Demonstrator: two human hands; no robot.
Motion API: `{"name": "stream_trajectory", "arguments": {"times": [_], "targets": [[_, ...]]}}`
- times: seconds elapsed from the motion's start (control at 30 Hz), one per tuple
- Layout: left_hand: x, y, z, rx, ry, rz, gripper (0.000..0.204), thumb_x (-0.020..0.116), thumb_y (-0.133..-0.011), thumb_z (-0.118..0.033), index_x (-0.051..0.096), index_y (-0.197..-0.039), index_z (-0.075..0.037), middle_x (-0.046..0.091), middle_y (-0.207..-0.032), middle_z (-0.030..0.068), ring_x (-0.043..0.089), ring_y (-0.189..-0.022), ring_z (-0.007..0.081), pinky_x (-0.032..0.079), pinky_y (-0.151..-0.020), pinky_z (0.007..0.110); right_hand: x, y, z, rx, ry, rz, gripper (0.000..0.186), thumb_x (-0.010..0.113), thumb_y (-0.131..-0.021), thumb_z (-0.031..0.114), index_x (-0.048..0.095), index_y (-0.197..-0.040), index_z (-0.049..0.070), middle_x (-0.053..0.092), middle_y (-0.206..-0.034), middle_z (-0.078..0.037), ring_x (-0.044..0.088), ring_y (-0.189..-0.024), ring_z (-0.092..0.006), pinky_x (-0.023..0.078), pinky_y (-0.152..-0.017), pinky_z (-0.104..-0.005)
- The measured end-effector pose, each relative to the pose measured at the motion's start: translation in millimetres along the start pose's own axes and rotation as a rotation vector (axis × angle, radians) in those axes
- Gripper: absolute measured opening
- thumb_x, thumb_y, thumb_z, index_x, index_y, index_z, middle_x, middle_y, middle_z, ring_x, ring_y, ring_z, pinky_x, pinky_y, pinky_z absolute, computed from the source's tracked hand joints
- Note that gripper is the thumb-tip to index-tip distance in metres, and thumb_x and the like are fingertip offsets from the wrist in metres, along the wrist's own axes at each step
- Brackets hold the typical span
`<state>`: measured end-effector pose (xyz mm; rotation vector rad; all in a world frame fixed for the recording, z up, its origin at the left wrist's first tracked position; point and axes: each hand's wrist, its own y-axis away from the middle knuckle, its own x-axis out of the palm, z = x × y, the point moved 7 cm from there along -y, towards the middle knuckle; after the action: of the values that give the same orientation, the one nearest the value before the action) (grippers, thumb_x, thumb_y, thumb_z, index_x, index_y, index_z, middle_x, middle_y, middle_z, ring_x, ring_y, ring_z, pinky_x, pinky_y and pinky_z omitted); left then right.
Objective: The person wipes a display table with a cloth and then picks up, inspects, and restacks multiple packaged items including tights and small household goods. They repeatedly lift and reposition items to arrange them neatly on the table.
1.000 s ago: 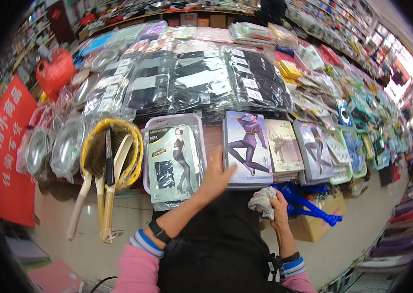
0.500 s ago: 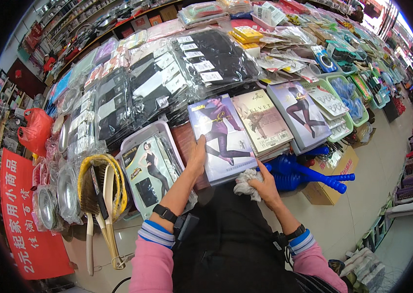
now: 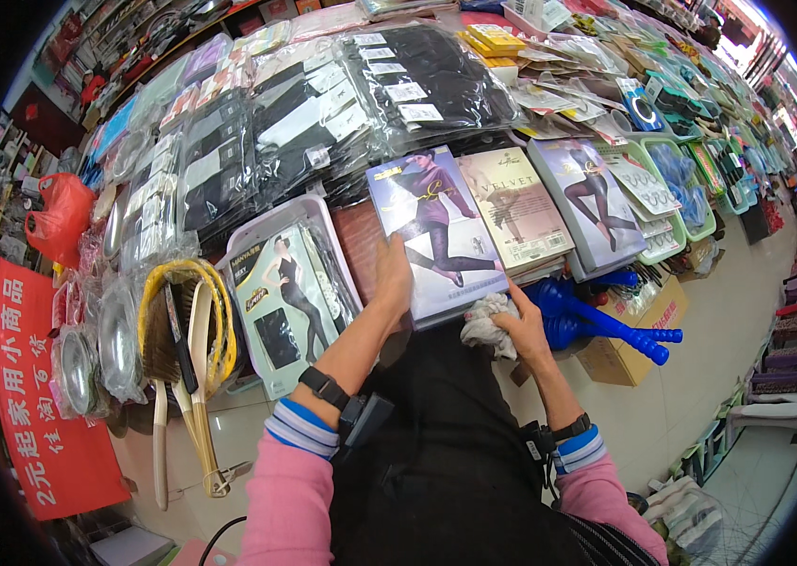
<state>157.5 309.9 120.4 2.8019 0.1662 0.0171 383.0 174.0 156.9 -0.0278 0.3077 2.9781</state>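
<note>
A purple tights package [image 3: 436, 231], printed with a posed figure, lies at the table's front edge on top of others like it. My left hand [image 3: 393, 280] grips its left side, the thumb resting on the front. In my right hand [image 3: 524, 332] is a crumpled white cloth [image 3: 489, 326], bunched by the package's lower right corner, where the fingertips reach its edge. Right beside it are a beige tights package [image 3: 514, 212] and another purple tights stack [image 3: 592, 208]. The undersides of the held package and the left fingertips are hidden.
A pale basket of tights packs [image 3: 240, 247] stands left of my left forearm. Brushes with long handles [image 3: 193, 396] hang nearer. Blue plastic clubs [image 3: 597, 325] jut out right of my right hand above a cardboard box [image 3: 634, 344]. Bagged black garments [image 3: 427, 80] cover the table behind.
The whole view has shifted slightly, so the table goods sit higher in the picture. Both hands keep nearly the same places on the package and the cloth.
</note>
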Motion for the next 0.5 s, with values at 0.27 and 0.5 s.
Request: {"name": "stream_trajectory", "arguments": {"times": [0.27,0.5], "targets": [[0.7,34.8,-18.6,0.088,0.026,0.056,0.054,0.043,-0.096,-0.029,0.038,-0.135,0.009,0.046,-0.134,0.0300,0.045,-0.125,0.0383,0.033,-0.105,0.041,-4.7,25.2,-16.4,0.048,-0.134,-0.014,0.081,0.061,-0.070,0.005,0.035,-0.147,0.003,0.059,-0.117,-0.013,0.057,-0.102,-0.0176,0.045,-0.091,-0.0273],[-1.2,37.8,-0.3,0.105,-0.088,0.000,0.054,0.047,-0.094,-0.022,0.037,-0.137,0.008,0.040,-0.140,0.0300,0.036,-0.133,0.0401,0.027,-0.111,0.041,1.1,17.1,-4.9,-0.048,0.064,0.049,0.083,0.054,-0.072,0.000,0.028,-0.151,0.005,0.059,-0.109,-0.012,0.058,-0.093,-0.0157,0.047,-0.085,-0.0277]]}}
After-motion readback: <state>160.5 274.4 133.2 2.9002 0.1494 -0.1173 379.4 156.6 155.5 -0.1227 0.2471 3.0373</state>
